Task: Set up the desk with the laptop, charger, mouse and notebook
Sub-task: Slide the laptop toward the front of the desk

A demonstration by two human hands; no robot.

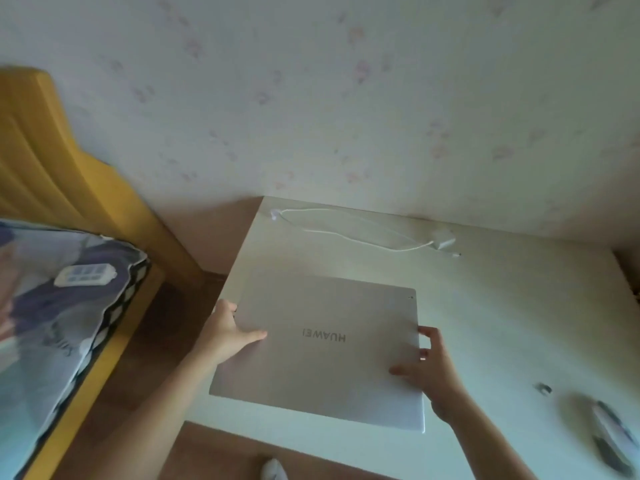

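Note:
A closed silver laptop [322,351] lies on the white desk [502,306], its logo upside down to me. My left hand [228,332] grips its left edge, thumb on the lid. My right hand [429,368] holds the right edge, fingers curled over the side. A white charger brick [444,239] with its looped cable [346,230] rests at the back of the desk near the wall. A blurred dark and white object [613,434], possibly the notebook, sits at the desk's right front. The mouse cannot be made out.
A bed with a yellow headboard [52,161] and a patterned pillow [59,306] stands left of the desk, a white remote-like thing [85,274] on it. A small dark item [543,388] lies on the desk at right. Wooden floor [149,410] shows between them.

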